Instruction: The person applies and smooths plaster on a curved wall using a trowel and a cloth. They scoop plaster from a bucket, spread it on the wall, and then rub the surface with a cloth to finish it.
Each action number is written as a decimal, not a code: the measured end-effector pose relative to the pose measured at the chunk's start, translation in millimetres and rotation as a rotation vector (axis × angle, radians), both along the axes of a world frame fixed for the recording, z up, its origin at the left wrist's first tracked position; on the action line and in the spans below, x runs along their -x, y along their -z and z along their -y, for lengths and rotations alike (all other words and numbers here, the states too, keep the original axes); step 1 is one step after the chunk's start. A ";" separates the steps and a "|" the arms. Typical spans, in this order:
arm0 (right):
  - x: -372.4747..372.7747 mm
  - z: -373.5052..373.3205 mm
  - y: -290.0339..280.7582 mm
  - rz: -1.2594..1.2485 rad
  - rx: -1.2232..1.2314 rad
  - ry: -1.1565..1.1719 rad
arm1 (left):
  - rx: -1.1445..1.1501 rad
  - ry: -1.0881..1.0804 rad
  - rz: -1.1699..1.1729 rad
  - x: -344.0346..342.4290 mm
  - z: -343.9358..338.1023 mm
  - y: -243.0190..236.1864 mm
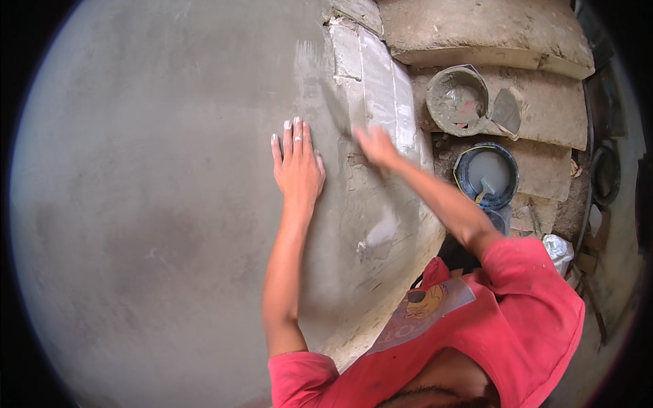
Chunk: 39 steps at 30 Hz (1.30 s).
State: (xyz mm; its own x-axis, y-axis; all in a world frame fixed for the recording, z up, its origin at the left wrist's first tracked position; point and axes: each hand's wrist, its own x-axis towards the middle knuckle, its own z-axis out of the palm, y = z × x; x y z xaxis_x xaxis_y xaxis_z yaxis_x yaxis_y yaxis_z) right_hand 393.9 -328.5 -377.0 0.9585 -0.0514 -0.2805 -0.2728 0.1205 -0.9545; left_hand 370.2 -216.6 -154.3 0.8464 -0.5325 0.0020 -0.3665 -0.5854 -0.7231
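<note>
Specifically, in the head view, the trowel (pixel 334 107) lies up and to the left of the fingers of the right hand (pixel 376 145), near the seam between the grey plastered surface (pixel 163 136) and the pale exposed blocks (pixel 378 78). Blur reduces it to a dark, narrow strip. Its long axis slants from upper left to lower right, with the lower-right end at the right hand. The blade outline cannot be resolved, nor can contact between blade and surface be confirmed.

Right hand: the fingers appear curled together and clamped on the trowel; the blur prevents separating individual fingers. Of the 2 hands, this is the nearer to the trowel.

Left hand (pixel 298 165): it appears flat against the plastered surface and grips nothing. 3 extended fingers lie close together, 1 outer finger stands slightly apart, and the thumb is at the right side. The fingertips point toward the upper edge and carry pale residue. The trowel lies to their right and slightly higher, with a gap between.

Surroundings: 2 buckets are to the right, beside the steps (pixel 476 41). The upper, grey bucket (pixel 437 110) is coated inside; the lower, black bucket (pixel 505 200) contains greyish liquid (pixel 491 166) and a brush (pixel 484 190).
</note>
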 end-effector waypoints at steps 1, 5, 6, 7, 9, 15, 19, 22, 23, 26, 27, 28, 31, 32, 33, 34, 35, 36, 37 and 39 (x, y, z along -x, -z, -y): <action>44.5 -26.3 13.8 0.131 0.040 0.010 | 0.009 -0.013 -0.009 8.9 -3.3 1.2; 68.4 -46.8 32.8 0.104 -0.008 0.026 | -0.029 -0.040 -0.029 37.9 -18.6 7.3; 39.4 -38.5 27.8 0.040 -0.058 0.068 | -0.032 -0.043 -0.032 42.5 -20.2 8.4; 13.0 -13.0 5.2 -0.125 -0.198 0.002 | -0.025 -0.051 -0.040 47.2 -24.0 11.1; 4.5 4.7 -8.3 -0.203 -0.251 -0.037 | -0.020 -0.058 -0.048 57.6 -28.0 14.9; 96.1 -78.1 44.2 0.165 0.041 0.133 | -0.032 -0.058 -0.009 68.1 -39.8 20.4; 26.6 -14.8 10.2 -0.347 -0.368 -0.149 | -0.024 -0.031 -0.034 70.0 -40.3 16.7; 50.9 -40.3 36.2 -0.165 -0.140 -0.056 | -0.026 -0.033 -0.039 69.7 -37.7 16.4; 64.8 -53.6 40.3 -0.057 -0.119 0.015 | -0.026 -0.036 -0.041 69.6 -40.2 16.4; 72.9 -78.8 64.3 0.054 -0.057 0.130 | -0.053 -0.015 -0.010 71.0 -41.4 17.1; 54.3 -65.5 57.1 -0.108 -0.200 0.062 | -0.045 -0.009 -0.019 70.6 -41.2 17.0; 35.8 -39.7 31.5 -0.271 -0.341 -0.011 | -0.035 -0.010 -0.028 69.5 -37.6 14.4; 48.1 -23.7 6.0 -0.299 -0.350 -0.049 | -0.017 -0.019 -0.039 71.6 -42.2 16.2; 74.5 -41.6 13.7 -0.134 -0.225 0.010 | -0.009 -0.023 -0.033 69.3 -42.8 17.9; 90.3 -56.9 21.4 0.028 -0.108 0.072 | -0.015 -0.015 -0.020 66.9 -41.9 16.2; 97.1 -62.6 30.8 0.111 -0.102 0.081 | -0.022 -0.012 -0.015 69.4 -41.4 16.4; 79.0 -68.7 51.0 -0.012 -0.086 0.141 | -0.030 -0.011 -0.010 71.5 -41.3 15.9; 44.3 -72.0 79.7 -0.145 -0.076 0.210 | -0.029 0.022 -0.014 68.8 -37.9 15.2; 22.0 -73.5 100.4 -0.282 -0.063 0.270 | -0.026 0.047 -0.021 63.3 -35.7 15.3; 0.0 -20.1 56.0 -0.400 -0.513 0.068 | -0.002 0.034 -0.022 71.6 -48.5 13.8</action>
